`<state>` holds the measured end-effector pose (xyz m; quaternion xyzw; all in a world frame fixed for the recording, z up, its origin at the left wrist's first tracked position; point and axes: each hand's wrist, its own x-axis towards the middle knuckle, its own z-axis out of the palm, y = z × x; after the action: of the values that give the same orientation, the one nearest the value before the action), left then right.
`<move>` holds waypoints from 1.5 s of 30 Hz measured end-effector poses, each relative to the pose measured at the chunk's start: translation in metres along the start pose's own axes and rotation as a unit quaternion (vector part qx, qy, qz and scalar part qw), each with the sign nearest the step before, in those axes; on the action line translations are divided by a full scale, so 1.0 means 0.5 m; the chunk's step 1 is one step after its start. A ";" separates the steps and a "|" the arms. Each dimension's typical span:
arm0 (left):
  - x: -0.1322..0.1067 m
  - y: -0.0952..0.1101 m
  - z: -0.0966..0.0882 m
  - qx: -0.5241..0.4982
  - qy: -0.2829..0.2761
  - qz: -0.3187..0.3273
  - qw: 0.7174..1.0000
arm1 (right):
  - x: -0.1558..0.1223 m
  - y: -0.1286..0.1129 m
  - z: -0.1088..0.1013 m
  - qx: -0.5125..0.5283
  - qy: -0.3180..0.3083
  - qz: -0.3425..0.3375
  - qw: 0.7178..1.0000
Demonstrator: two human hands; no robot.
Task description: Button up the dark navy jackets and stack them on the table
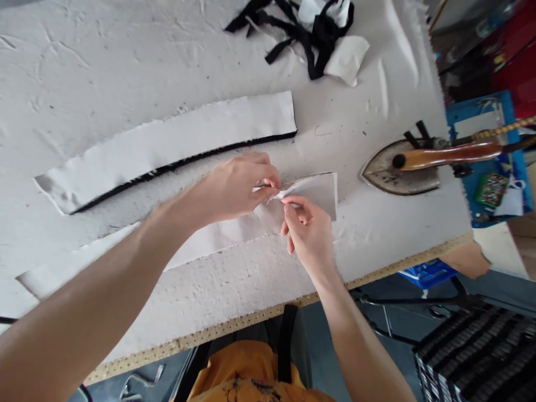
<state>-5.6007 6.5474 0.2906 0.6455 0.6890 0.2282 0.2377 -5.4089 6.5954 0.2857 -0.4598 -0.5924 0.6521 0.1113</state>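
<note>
A pale strip [234,231] lies flat on the table [104,312], its long axis running from lower left to upper right, with its far end short of the iron. A thin lifted corner [293,191] rises from that end, and both hands work at it. The left hand [232,187], reaching in from the left, is the nearer to the strip's long run, its grip closed on the corner's left side. The right hand [307,234], coming from below, sits nearer the strip's end, thumb and forefinger pinched on the same corner, just beside the left grip. Past the end, open table separates the strip from the iron [397,178], which rests flat with its point toward the hands. Just above the left hand, a second strip [167,148] with a black edge runs nearly parallel, leaving a narrow gap. Below, a band of bare table reaches the particleboard edge [268,315], beyond which is an orange apron [247,374]. Black-and-white scraps [310,42] lie well up the table.
</note>
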 end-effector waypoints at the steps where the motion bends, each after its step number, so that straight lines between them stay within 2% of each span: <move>1: 0.002 -0.001 0.001 0.003 0.005 0.004 1.000 | 0.000 0.000 0.000 -0.001 0.001 0.002 1.000; 5: 0.007 -0.003 0.008 0.024 0.033 0.001 0.999 | 0.002 -0.004 0.000 -0.009 0.005 0.012 1.000; 8: 0.009 -0.002 0.012 0.052 0.053 0.023 0.997 | 0.003 -0.009 -0.001 -0.020 0.000 0.013 1.000; 10: 0.008 -0.001 0.016 0.066 0.070 0.049 0.994 | -0.001 -0.012 -0.001 -0.061 0.000 -0.002 0.998; 12: 0.005 -0.002 0.021 0.074 0.087 0.073 0.991 | -0.010 -0.013 -0.001 -0.150 0.022 -0.054 0.987; 14: 0.002 -0.005 0.027 0.076 0.099 0.089 0.988 | -0.019 -0.009 0.001 -0.253 0.066 -0.163 0.951; 17: 0.000 -0.012 0.034 0.068 0.109 0.099 0.987 | -0.024 0.012 0.006 -0.362 0.099 -0.348 0.859; 19: 0.001 -0.016 0.037 0.068 0.115 0.098 0.986 | -0.021 0.035 0.009 -0.418 0.085 -0.405 0.809; 21: 0.003 -0.017 0.038 0.074 0.120 0.089 0.986 | -0.017 0.058 0.013 -0.466 0.076 -0.409 0.781; 24: 0.007 -0.012 0.040 0.083 0.127 0.064 0.986 | -0.015 0.085 0.019 -0.505 0.074 -0.390 0.766; 30: 0.008 -0.010 0.059 0.073 0.142 0.028 0.987 | -0.019 0.103 0.025 -0.520 0.084 -0.382 0.760; 36: 0.007 -0.014 0.055 0.048 0.123 -0.012 0.991 | -0.017 0.069 0.016 -0.522 0.072 -0.374 0.763; 41: -0.039 0.024 0.040 0.084 0.203 -0.052 0.974 | 0.000 0.041 -0.003 -0.544 0.039 -0.378 0.748; 43: -0.071 0.038 0.049 0.111 0.204 -0.042 0.972 | 0.008 0.043 -0.008 -0.553 0.024 -0.371 0.746; 45: -0.101 0.043 0.066 0.137 0.180 -0.017 0.974 | 0.012 0.049 -0.007 -0.559 0.020 -0.358 0.748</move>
<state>-5.5608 6.4984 0.2799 0.6083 0.7562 0.2401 0.0229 -5.3997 6.5953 0.2621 -0.2069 -0.9697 0.1081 0.0714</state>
